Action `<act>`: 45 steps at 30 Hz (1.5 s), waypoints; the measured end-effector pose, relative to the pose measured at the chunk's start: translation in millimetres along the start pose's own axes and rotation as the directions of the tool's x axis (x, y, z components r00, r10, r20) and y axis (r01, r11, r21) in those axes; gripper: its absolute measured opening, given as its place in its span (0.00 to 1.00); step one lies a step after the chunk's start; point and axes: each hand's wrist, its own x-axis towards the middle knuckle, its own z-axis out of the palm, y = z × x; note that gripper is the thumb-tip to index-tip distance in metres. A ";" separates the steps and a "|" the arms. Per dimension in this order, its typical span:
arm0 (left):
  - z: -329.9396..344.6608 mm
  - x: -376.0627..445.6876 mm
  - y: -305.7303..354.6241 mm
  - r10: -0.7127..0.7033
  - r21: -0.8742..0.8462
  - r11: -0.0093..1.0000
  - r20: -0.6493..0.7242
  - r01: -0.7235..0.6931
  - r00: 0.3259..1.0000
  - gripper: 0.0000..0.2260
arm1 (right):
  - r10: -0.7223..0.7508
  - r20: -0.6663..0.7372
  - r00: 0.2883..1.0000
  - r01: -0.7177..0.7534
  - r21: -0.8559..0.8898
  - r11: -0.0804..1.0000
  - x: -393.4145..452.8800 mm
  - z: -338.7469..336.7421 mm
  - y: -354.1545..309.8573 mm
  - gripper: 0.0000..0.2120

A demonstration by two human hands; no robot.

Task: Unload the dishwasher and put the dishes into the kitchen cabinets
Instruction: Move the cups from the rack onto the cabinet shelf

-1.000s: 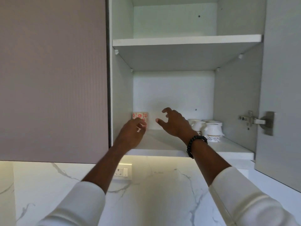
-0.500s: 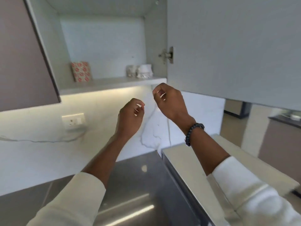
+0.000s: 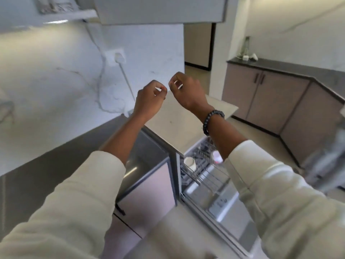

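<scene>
My left hand (image 3: 149, 99) and my right hand (image 3: 186, 92) hang side by side in the air at mid-frame, fingers loosely curled, holding nothing. Below them the dishwasher (image 3: 220, 199) stands open with its wire rack (image 3: 203, 176) pulled out. In the rack sit a white cup (image 3: 190, 163) and a pinkish cup (image 3: 216, 156), partly behind my right sleeve. The open upper cabinet's shelf (image 3: 71, 14) shows at the top left with blurred cups (image 3: 54, 5) on it. Its open door (image 3: 160, 10) hangs above my hands.
A dark counter (image 3: 56, 165) runs along the marble wall at the left, with a wall socket and cable (image 3: 116, 57). A pale worktop (image 3: 186, 120) lies over the dishwasher. Brown base cabinets (image 3: 270, 103) with a dark top stand at the right.
My hands have come out of the cabinet, leaving the patterned cup on the shelf, and dropped to chest height. My view has swung down and right to the open dishwasher.
</scene>
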 end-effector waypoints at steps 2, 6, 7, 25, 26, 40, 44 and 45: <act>42.0 -15.1 0.7 -0.014 -0.012 1.000 0.075 0.015 0.997 0.07 | 0.065 0.002 0.998 -0.065 -0.018 0.998 -22.5 -12.2 34.4 0.07; 123.6 -39.1 -10.9 -0.090 -0.022 0.995 0.225 0.097 0.970 0.05 | 0.194 0.049 0.980 -0.191 -0.063 0.980 -62.2 -26.4 111.8 0.07; 144.3 -43.9 -16.7 -0.123 -0.017 0.991 0.259 0.132 0.958 0.05 | 0.226 0.070 0.972 -0.221 -0.071 0.973 -71.0 -27.0 133.0 0.07; 419.4 -71.2 -159.4 -0.688 0.160 0.725 0.178 0.670 0.703 0.17 | 0.308 0.688 0.657 -0.277 -0.160 0.947 -102.7 85.1 415.6 0.12; 426.7 -71.1 -171.6 -0.708 0.160 0.707 0.167 0.689 0.686 0.21 | 0.300 0.706 0.642 -0.272 -0.156 0.950 -108.6 97.3 426.4 0.14; 513.4 -36.5 -346.7 -0.580 0.548 0.733 0.192 0.404 0.792 0.38 | 0.300 0.811 0.503 -0.198 -0.230 0.953 -127.0 275.0 541.5 0.34; 515.2 -30.3 -357.7 -0.514 0.695 0.674 0.197 0.251 0.835 0.37 | 0.283 0.811 0.512 -0.220 -0.194 0.956 -123.7 290.0 542.8 0.38; 514.5 -28.9 -359.6 -0.520 0.702 0.671 0.216 0.239 0.826 0.38 | 0.274 0.813 0.514 -0.215 -0.188 0.958 -123.6 291.7 542.8 0.38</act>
